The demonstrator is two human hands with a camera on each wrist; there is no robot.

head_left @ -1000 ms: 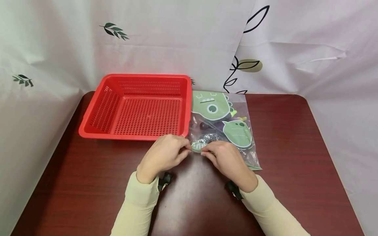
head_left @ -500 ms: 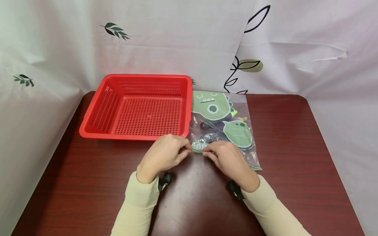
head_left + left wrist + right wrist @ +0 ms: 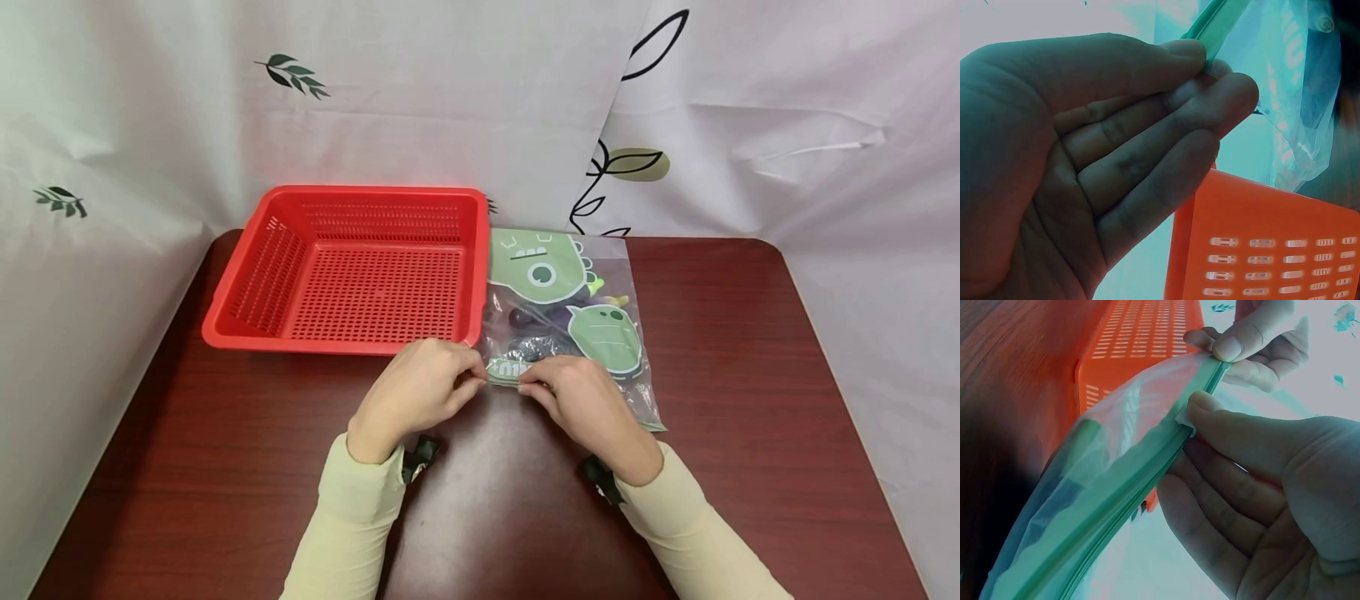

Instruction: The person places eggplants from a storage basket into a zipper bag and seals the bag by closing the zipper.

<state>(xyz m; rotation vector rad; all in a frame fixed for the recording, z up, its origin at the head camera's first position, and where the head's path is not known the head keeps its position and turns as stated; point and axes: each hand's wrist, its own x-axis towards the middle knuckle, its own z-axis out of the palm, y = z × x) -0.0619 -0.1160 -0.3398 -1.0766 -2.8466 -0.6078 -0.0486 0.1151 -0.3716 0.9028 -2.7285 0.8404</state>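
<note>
A clear zip bag (image 3: 540, 258) with green cartoon prints lies on the table. Dark purple items (image 3: 551, 317) with green and yellow tips show through the plastic, partly covered by the prints. My left hand (image 3: 420, 387) pinches the left end of the bag's near edge between thumb and finger. Just right of it, my right hand (image 3: 588, 404) pinches the small white zip slider (image 3: 1189, 427) on the green zip strip (image 3: 1141, 472). In the right wrist view, the strip's lines spread apart on the near side of the slider.
A red perforated basket (image 3: 378, 346) stands directly left of the bag, its near right corner close to my left hand. The dark red wooden table (image 3: 720, 350) reaches the white leaf-patterned cloth (image 3: 405, 100) at the back.
My right hand has slid slightly to the right along the bag's near edge, widening the gap between the hands. My left hand keeps its place, and the bag and basket stay put.
</note>
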